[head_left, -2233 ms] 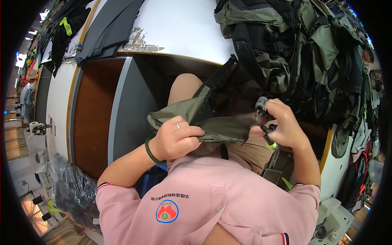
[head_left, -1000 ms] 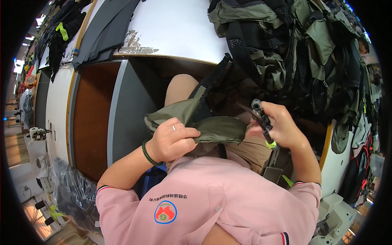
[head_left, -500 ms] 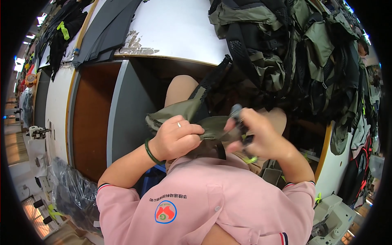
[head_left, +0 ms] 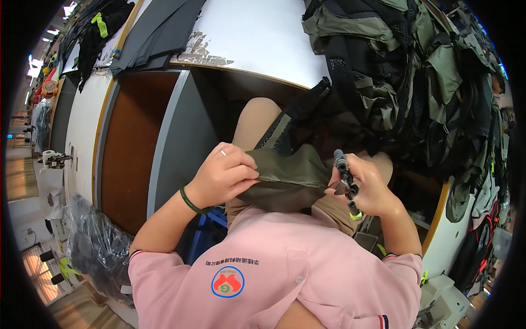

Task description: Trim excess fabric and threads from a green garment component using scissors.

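Note:
An olive-green fabric piece (head_left: 287, 171) with a seam along it stretches between my hands, over my lap. My left hand (head_left: 222, 175) is closed, pinching the seam at its left end between thumb and fingers. In my closed right hand (head_left: 367, 183) is a small dark tool with metal blades that looks like thread snips (head_left: 343, 170); its grey rounded end points away from me. My right fingertips also touch the right end of the seam. Behind the fabric, a black mesh strap (head_left: 282, 123) with an olive strip runs up toward the table edge.
Olive and black backpacks (head_left: 378, 77) lie heaped on the white table (head_left: 246, 41) at the far right. Dark grey sheets (head_left: 156, 35) are stacked at the far left. Below are open cubbies with a grey divider (head_left: 175, 131). A plastic-wrapped bundle (head_left: 93, 236) stands at lower left.
My hands have moved apart, left hand leftward and right hand rightward, so the fabric is now spread with its seam straight. The snips, blurred before, are now steady by the seam's right end.

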`<state>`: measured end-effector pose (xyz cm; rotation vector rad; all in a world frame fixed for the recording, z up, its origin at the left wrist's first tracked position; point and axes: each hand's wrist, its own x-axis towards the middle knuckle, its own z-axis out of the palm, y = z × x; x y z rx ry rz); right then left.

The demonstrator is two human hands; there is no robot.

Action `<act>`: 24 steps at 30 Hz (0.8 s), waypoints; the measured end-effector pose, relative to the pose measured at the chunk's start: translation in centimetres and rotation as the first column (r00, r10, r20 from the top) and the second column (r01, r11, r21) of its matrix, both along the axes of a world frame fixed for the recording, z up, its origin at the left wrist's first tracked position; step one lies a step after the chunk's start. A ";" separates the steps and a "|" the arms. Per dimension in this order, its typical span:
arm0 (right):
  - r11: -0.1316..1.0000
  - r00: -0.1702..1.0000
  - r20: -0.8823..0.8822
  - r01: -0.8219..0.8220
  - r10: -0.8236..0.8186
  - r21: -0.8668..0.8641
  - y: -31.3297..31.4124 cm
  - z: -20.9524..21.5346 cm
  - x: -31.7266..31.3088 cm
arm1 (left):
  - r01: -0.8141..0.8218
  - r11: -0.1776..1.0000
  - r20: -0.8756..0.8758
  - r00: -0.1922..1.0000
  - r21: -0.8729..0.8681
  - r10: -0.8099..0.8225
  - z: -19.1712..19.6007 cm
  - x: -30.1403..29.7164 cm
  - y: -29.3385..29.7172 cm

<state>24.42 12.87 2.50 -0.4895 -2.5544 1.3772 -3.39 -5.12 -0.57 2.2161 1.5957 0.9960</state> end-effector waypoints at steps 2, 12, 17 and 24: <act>1.000 1.000 0.000 -0.008 0.008 0.018 -0.2 -0.5 0.2 | 0.006 0.997 -0.030 1.000 0.076 -0.004 0.3 0.2 -0.3; 0.859 0.997 0.076 -0.033 -0.007 0.510 0.8 0.9 -0.1 | 0.295 0.680 0.650 0.676 -0.671 0.348 1.7 1.6 0.2; 0.834 0.986 0.156 -0.137 0.062 0.535 1.7 1.4 0.0 | 0.451 0.558 0.713 0.524 -0.697 0.466 1.2 1.8 1.0; 0.834 0.950 0.289 -0.253 0.119 0.490 2.0 2.3 -0.8 | 0.518 0.515 0.730 0.455 -0.683 0.510 1.0 2.2 1.4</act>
